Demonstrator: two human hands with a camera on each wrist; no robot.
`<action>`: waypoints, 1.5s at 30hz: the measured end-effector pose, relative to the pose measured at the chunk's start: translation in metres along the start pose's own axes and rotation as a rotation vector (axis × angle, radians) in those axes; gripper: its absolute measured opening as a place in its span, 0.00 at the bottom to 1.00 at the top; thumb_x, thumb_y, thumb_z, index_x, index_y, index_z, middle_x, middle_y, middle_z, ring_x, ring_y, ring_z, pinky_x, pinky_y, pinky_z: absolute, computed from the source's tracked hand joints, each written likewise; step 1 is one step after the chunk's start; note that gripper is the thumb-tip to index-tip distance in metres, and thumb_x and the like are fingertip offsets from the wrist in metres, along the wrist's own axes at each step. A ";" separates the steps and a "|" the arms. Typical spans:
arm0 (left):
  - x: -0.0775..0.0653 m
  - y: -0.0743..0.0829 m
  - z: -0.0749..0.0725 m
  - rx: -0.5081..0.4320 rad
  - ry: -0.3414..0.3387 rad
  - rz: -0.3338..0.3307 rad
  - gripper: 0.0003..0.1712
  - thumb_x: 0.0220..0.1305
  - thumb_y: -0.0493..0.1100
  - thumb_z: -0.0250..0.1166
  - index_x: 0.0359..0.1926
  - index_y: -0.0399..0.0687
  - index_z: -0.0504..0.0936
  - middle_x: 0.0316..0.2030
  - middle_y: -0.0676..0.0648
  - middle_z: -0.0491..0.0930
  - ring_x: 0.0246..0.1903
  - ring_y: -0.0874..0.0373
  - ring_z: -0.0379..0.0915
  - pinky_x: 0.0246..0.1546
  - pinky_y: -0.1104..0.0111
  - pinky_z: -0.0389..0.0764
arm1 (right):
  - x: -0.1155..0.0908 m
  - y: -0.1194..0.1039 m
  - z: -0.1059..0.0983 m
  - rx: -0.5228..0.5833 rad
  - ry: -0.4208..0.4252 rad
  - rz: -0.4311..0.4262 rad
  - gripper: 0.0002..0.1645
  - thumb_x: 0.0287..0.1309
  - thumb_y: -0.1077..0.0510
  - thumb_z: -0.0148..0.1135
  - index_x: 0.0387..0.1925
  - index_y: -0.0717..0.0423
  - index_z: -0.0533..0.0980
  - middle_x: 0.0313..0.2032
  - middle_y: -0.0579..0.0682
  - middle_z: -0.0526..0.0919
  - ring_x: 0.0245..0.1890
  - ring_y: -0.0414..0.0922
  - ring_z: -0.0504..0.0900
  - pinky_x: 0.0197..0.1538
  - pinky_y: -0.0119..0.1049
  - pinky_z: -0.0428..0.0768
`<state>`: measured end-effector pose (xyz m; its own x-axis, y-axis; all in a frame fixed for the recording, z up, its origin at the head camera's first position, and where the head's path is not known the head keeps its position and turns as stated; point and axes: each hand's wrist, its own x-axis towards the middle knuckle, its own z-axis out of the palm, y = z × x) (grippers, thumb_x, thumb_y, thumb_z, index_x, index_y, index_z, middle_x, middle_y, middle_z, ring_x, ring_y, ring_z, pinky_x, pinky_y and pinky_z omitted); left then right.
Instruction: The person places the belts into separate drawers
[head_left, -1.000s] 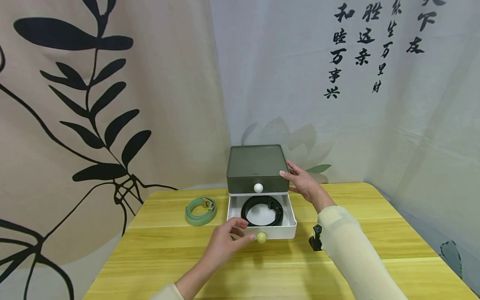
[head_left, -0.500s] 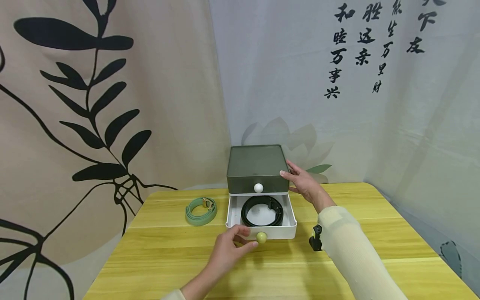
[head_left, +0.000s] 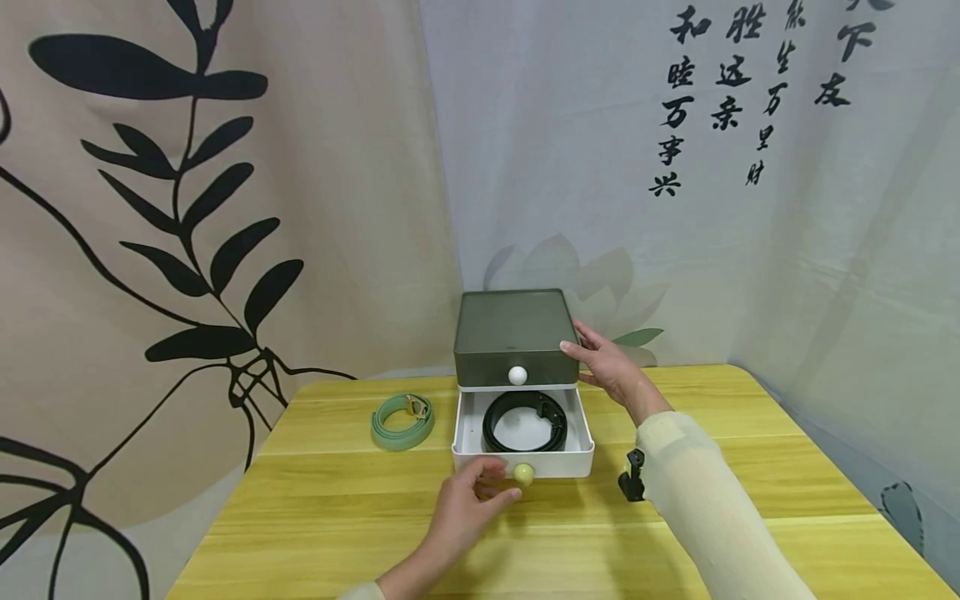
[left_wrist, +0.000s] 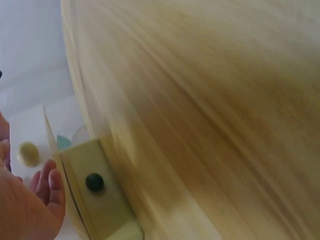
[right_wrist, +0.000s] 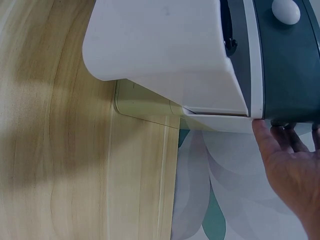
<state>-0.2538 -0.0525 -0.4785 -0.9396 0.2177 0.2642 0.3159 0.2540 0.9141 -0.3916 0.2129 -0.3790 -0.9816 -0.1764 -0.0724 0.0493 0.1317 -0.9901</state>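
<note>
A drawer box with a dark green upper drawer and white knob stands on the table. Its white drawer, pulled out, holds a coiled black belt. My left hand is beside that drawer's yellow-green knob, thumb and fingers loosely bent and nothing held; the left wrist view shows its fingers apart from the knob. My right hand rests its fingers on the box's right side. In the left wrist view, a pale yellow drawer with a dark knob sits beneath the white one.
A coiled light green belt with a gold buckle lies left of the box. The wooden table has its back edge close to a printed cloth. A black device is on the right wrist.
My left hand has drawn slightly down and right, its fingertips moving off the white drawer's upper edge. The drawer, the belts and my right hand stay put.
</note>
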 end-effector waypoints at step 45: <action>0.006 -0.003 0.027 -0.042 0.121 -0.030 0.12 0.55 0.35 0.74 0.40 0.41 0.83 0.34 0.48 0.85 0.29 0.63 0.78 0.32 0.72 0.80 | 0.000 0.001 -0.001 0.002 -0.008 -0.004 0.46 0.72 0.49 0.55 0.79 0.40 0.41 0.78 0.58 0.33 0.76 0.58 0.40 0.70 0.59 0.57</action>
<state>-0.2568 -0.0262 -0.4879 -0.9583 0.0946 0.2695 0.2841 0.2180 0.9337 -0.3915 0.2138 -0.3794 -0.9802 -0.1851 -0.0698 0.0461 0.1293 -0.9905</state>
